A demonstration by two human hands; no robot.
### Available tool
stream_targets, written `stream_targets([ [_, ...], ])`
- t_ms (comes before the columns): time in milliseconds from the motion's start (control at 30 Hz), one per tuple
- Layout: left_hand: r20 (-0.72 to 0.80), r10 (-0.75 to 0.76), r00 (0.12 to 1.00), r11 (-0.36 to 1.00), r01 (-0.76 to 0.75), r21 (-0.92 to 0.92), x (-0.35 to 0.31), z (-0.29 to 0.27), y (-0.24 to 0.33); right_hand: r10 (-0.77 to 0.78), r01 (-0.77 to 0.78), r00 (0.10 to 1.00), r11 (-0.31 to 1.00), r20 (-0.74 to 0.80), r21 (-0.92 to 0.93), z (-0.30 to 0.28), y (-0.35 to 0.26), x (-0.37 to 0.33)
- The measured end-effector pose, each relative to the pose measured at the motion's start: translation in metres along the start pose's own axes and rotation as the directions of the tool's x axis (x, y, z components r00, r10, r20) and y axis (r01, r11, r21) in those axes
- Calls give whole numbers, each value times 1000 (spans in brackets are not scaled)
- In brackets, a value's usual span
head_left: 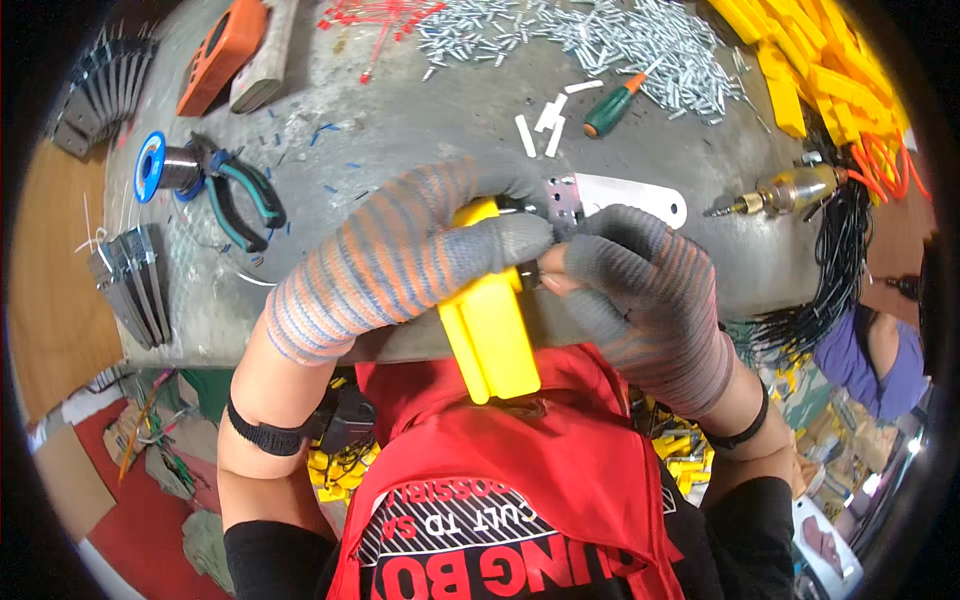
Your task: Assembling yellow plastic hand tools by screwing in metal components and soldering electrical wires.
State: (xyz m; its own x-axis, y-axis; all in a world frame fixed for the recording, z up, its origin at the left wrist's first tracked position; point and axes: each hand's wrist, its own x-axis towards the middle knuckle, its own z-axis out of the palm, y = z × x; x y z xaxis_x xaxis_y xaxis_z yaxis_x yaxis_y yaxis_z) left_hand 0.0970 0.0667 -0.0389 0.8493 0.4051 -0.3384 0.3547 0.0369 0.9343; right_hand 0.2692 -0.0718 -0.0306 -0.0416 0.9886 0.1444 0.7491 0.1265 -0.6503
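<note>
Both my hands wear striped knit gloves and meet over the near edge of the table. My left hand (440, 240) is wrapped round a yellow plastic housing (490, 335), its block-shaped end hanging down toward my red apron. At the upper end of the housing, my right hand (630, 290) has its fingers curled in, with bare fingertips near a small dark part; what they pinch is hidden. Just beyond the hands, a pale metal plate (630, 197) with a rounded end and holes sticks out; I cannot tell whether it lies on the table or is held.
On the grey table (330, 240) are pliers (245, 200), a solder spool (165, 168), an orange device (222, 50), a screwdriver (612, 108), a screw pile (650, 50), red-tipped wires (370, 20) and an air screwdriver (785, 192). Yellow housings (825, 65) and black cables (845, 240) crowd the right.
</note>
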Motion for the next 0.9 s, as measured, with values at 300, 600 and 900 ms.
stream_targets([
  [300,-40,24,999,997,-21,79,0,4,11,53,-58,981,998,-188,-21,8,-14,-12],
  [600,-104,59,993,998,-56,38,-6,12,6,545,-453,418,819,-727,353,-48,77,-58],
  [900,-110,65,992,997,-68,-21,-4,17,10,560,-805,84,526,-824,275,-94,108,-18],
])
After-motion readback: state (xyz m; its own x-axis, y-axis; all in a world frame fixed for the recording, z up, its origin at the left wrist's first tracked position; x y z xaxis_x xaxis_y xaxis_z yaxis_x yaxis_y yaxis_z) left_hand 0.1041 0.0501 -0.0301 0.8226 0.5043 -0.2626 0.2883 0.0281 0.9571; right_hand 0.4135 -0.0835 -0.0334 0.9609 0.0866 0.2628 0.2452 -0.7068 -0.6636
